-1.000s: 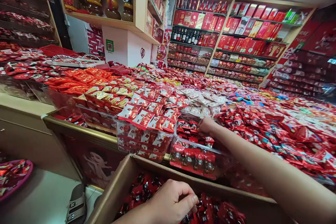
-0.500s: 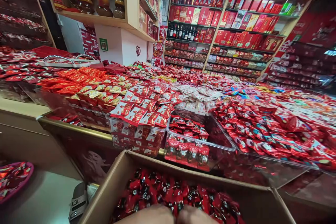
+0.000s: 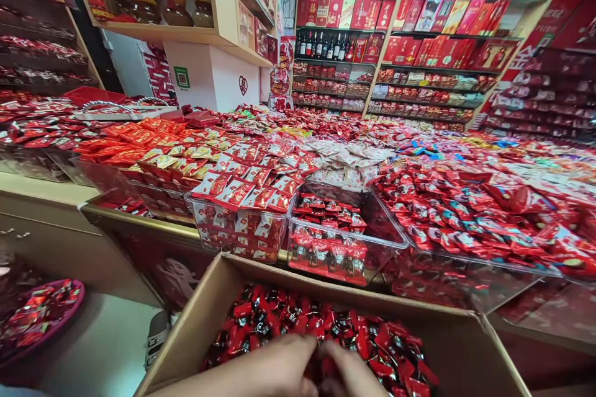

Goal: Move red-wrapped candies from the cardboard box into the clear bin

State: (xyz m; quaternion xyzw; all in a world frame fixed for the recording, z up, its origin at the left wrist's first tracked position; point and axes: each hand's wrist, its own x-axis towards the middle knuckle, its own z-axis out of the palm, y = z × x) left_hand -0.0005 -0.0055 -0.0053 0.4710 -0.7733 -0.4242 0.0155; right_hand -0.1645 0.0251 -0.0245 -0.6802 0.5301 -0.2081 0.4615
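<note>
- Lying loose in the open cardboard box (image 3: 209, 288), the dark red wrapped packets (image 3: 265, 319) sit below me, closest to my view.
- My left hand (image 3: 286, 363) reaches in from the lower left, fingers bent, down among these packets; I cannot tell whether its grip is clenched on one.
- My right hand (image 3: 351, 372) is just beside it in the same box, fingers angled toward the left; the packets and the frame's edge hide its grip, so I cannot tell its state either.
- Just beyond the box I see a clear tub (image 3: 384, 242), with red packets (image 3: 321, 248) stacked in its left part.
- To the left of that tub, red-and-white packets (image 3: 237, 189) heap above the rim of another; white packets (image 3: 351, 155) lie behind.
- A wide mound of red packets with blue marks (image 3: 465, 211) spreads to the right.
- Further left, orange packets (image 3: 139, 136) lie over the gold-edged counter (image 3: 153, 225).
- On the floor at lower left I have a pink-rimmed basin (image 3: 80, 307) of packets and part of a sandal (image 3: 157, 338).
- Shelves (image 3: 367, 105) of bottles (image 3: 326, 46) and boxes stand at the back.
</note>
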